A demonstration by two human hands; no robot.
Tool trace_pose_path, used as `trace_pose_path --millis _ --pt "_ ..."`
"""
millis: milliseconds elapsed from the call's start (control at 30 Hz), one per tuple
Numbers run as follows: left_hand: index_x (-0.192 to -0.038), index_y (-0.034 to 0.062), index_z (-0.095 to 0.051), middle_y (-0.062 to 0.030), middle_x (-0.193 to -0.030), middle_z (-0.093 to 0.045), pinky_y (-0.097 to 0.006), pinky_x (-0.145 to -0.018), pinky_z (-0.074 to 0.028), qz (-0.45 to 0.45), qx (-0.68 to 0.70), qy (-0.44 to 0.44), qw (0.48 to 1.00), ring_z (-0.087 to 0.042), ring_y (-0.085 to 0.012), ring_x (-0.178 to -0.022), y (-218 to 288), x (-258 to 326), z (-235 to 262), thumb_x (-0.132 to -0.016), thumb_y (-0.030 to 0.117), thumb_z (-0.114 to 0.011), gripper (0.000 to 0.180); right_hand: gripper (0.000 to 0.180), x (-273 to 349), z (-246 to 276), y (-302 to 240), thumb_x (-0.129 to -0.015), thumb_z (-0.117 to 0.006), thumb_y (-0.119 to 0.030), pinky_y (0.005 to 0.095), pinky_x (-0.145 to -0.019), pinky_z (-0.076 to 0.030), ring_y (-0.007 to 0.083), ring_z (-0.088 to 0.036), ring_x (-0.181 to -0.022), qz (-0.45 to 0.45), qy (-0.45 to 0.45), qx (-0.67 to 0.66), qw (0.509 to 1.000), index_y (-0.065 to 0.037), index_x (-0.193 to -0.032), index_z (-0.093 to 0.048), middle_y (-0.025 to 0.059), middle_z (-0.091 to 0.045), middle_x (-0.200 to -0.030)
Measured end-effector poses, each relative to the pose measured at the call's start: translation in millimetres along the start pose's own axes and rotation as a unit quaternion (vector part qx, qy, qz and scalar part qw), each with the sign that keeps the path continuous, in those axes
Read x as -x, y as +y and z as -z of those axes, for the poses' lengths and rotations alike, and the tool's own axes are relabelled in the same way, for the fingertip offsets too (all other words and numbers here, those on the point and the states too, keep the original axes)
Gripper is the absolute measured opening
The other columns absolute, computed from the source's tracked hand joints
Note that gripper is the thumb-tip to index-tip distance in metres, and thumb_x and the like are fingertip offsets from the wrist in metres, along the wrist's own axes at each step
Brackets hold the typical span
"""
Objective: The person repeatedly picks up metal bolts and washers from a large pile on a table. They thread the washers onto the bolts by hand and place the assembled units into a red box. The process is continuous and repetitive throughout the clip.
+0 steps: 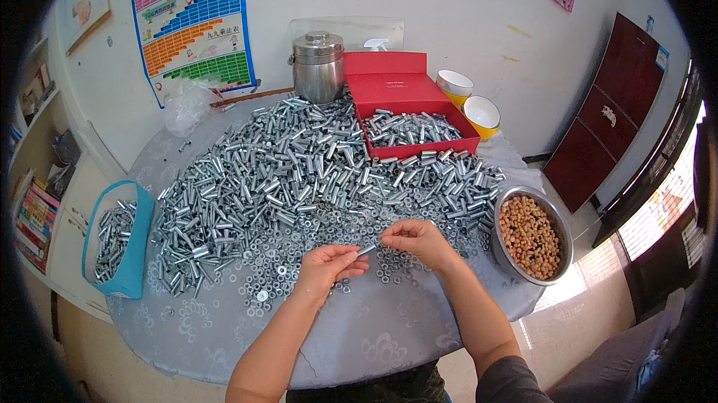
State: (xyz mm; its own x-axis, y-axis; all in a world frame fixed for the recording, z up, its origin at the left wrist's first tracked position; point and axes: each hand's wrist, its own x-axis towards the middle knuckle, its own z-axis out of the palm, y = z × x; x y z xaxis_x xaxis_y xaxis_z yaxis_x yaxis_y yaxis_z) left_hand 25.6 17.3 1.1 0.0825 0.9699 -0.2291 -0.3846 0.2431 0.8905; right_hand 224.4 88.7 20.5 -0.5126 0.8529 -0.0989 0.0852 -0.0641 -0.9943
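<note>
My left hand (327, 267) pinches one end of a short silver expansion bolt (366, 250) between thumb and fingertips, low over the front of the pile. At the bolt's other end, my right hand (419, 241) has its thumb and index finger closed together; whether they grip a small part there is too small to tell. Under and around both hands lie loose nuts and washers (284, 265). Behind them spreads a large heap of similar silver bolts and sleeves (277, 160).
A red box (422, 151) of bolts stands open at the back. At right is a steel bowl (566, 253) of small brown pieces; at left, a blue basket (129, 283) of bolts. A steel canister (318, 70) and yellow-white bowls (481, 113) stand behind. Grey cloth (202, 347) covers the table.
</note>
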Motion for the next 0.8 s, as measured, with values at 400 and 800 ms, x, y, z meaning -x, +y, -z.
trace_pose_path --millis 400,800 --pt "-0.102 -0.0051 -0.055 -0.0175 -0.096 -0.061 -0.027 -0.073 -0.052 0.037 0.055 -0.055 0.996 -0.062 -0.0222 -0.083 2 1 2 -0.085 0.006 -0.052 0.021 0.02 4 -5 -6 -0.079 -0.062 -0.018 0.0204 -0.059 -0.042 0.0068 -0.05 -0.064 0.026 0.061 0.101 0.993 -0.002 -0.089 -0.066 0.0014 -0.062 -0.075" --pt "-0.103 -0.0062 -0.053 -0.0191 -0.096 -0.06 -0.028 -0.071 -0.053 0.018 0.081 -0.033 0.996 -0.063 -0.0226 -0.08 2 -1 3 -0.085 0.006 -0.051 0.022 0.025 10 19 0 -0.067 -0.07 -0.017 0.0277 -0.063 -0.044 0.0172 -0.055 -0.067 0.056 0.017 0.41 0.91 -0.007 -0.089 -0.065 0.0062 -0.06 -0.077"
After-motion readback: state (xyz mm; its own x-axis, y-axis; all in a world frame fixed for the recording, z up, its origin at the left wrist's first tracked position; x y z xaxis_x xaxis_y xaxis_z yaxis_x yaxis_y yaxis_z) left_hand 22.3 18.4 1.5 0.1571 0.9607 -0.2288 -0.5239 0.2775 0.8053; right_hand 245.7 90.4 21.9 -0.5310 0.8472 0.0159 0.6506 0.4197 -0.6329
